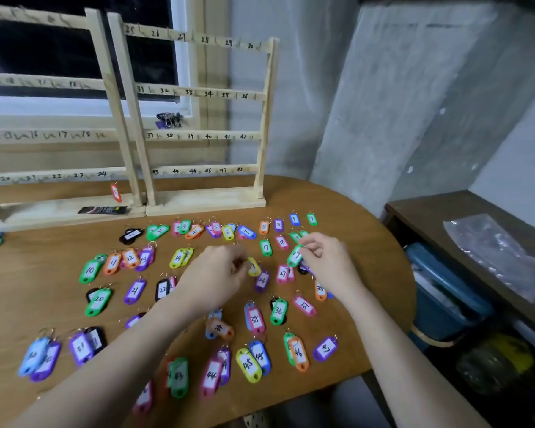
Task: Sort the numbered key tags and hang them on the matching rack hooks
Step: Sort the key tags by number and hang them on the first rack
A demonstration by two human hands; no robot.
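Two hands are working over the spread of tags. The right hand (325, 257) is pinching a green tag (294, 256) between curled fingers, holding it tilted just above the table, close to the green tags numbered 19. The left hand (220, 273) is curling its fingertips round the ring end of a yellow tag (254, 267), which is lying against a purple tag marked 26 (261, 281). All around them, coloured key tags are sitting in rough numbered rows on the wooden table (368, 242), low numbers at the far edge, the forties nearest the person. Beyond the rows, two wooden racks are standing side by side: the right rack (204, 94) is showing hooks numbered 25 to 48, and the left rack (44, 134) is carrying a lone red tag (116, 193) hanging near hook 24. A dark shelf (445, 217) is sitting to the right of the table.
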